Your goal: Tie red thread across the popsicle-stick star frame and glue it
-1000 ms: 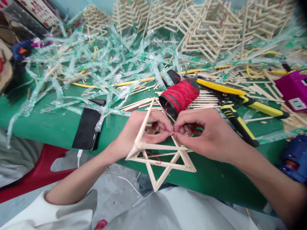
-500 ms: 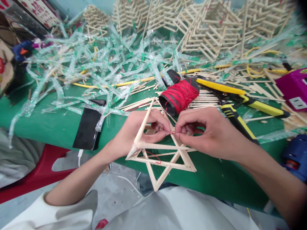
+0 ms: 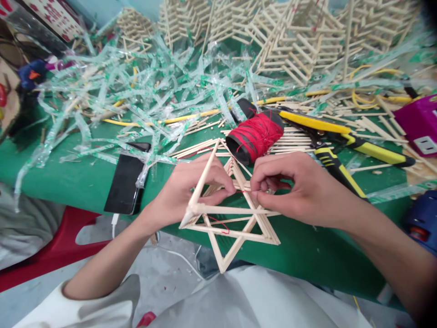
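A star-shaped frame of pale wooden sticks (image 3: 228,210) lies at the front of the green table, one point jutting over the edge. My left hand (image 3: 205,180) reaches in behind a raised stick on its left, thumb and forefinger pinched on a red thread (image 3: 241,191). The thread runs across a stick joint to my right hand (image 3: 290,187), which pinches its other end, fingers curled. More red thread shows on the frame's lower bar and near its upper point. Just behind the hands lies a spool of red thread (image 3: 256,136) on its side.
Yellow-black pliers (image 3: 341,141) lie right of the spool. A phone (image 3: 126,182) with a white cable rests at left. Plastic strips (image 3: 136,95) and loose sticks cover the back, before stacked stick structures (image 3: 300,41). A purple box (image 3: 418,125) stands at right.
My hands have moved slightly apart, the left going left, and a short stretch of red thread now shows between them. The stick frame stays almost where it was.
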A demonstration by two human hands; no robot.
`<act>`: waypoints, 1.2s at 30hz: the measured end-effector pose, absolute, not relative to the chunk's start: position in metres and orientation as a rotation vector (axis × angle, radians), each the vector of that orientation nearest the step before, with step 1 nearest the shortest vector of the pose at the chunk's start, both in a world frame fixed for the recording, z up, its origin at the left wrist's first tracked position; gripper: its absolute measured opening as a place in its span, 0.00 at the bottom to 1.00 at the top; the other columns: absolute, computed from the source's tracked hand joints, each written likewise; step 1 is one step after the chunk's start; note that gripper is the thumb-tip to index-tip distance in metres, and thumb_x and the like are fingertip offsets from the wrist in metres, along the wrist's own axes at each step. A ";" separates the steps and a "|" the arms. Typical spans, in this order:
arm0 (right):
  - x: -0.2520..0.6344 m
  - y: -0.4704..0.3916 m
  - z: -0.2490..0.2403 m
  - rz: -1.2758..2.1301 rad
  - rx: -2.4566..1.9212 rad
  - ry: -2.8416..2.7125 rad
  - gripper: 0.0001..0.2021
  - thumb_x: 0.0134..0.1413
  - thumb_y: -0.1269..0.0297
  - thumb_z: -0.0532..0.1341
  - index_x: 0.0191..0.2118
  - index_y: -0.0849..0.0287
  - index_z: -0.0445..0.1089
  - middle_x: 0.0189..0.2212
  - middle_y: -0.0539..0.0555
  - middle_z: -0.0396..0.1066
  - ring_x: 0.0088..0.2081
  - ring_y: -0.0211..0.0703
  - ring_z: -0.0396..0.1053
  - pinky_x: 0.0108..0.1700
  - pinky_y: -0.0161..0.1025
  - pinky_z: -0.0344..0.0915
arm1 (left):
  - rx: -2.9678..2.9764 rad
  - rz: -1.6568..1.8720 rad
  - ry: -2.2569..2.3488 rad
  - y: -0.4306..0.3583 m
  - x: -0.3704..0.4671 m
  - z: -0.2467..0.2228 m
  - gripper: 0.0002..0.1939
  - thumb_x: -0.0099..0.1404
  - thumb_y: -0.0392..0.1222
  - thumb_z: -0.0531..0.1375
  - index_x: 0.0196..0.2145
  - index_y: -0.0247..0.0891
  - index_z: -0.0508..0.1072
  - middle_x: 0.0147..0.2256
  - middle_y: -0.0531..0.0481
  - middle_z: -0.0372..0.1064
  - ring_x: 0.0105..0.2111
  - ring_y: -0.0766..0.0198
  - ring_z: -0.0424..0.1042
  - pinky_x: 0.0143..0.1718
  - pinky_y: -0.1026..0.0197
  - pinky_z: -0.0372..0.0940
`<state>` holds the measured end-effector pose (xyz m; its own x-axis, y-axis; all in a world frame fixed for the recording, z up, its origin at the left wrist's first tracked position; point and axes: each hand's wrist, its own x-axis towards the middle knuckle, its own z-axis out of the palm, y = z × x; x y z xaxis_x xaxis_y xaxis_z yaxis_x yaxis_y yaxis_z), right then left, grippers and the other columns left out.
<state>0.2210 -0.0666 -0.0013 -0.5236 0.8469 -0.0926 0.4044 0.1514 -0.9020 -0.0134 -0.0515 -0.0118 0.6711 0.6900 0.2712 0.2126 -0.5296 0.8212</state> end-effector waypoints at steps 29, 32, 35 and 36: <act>0.222 -0.061 -0.008 1.306 -0.950 -2.070 0.09 0.45 0.82 0.61 0.25 0.61 0.69 0.22 0.44 0.63 0.25 0.29 0.57 0.28 0.30 0.56 | 2.072 0.787 0.570 -0.047 -0.019 -0.019 0.05 0.63 0.30 0.67 0.36 0.37 0.76 0.33 0.48 0.79 0.34 0.63 0.74 0.43 0.56 0.68; 0.223 -0.061 -0.008 1.319 -0.931 -2.063 0.09 0.43 0.83 0.61 0.25 0.61 0.69 0.22 0.43 0.64 0.25 0.28 0.57 0.28 0.29 0.56 | 2.076 0.791 0.584 -0.046 -0.020 -0.020 0.05 0.64 0.31 0.67 0.36 0.38 0.76 0.33 0.49 0.79 0.34 0.63 0.75 0.43 0.56 0.68; 0.223 -0.061 -0.008 1.341 -0.925 -2.045 0.10 0.43 0.84 0.61 0.25 0.61 0.69 0.22 0.43 0.64 0.25 0.28 0.56 0.28 0.29 0.55 | 2.075 0.813 0.605 -0.046 -0.019 -0.018 0.04 0.65 0.33 0.66 0.36 0.40 0.76 0.33 0.49 0.79 0.34 0.63 0.76 0.42 0.57 0.69; 0.223 -0.061 -0.008 1.351 -0.921 -2.034 0.10 0.44 0.84 0.61 0.25 0.61 0.69 0.22 0.43 0.64 0.25 0.28 0.56 0.28 0.29 0.55 | 2.072 0.828 0.609 -0.047 -0.018 -0.018 0.04 0.65 0.33 0.66 0.36 0.40 0.76 0.33 0.49 0.79 0.35 0.63 0.76 0.42 0.57 0.70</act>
<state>0.2228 -0.0615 -0.0081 -0.6301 0.7746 0.0553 0.2496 0.2694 -0.9301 -0.0177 -0.0465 -0.0176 0.6686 0.6595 0.3436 0.1317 -0.5597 0.8181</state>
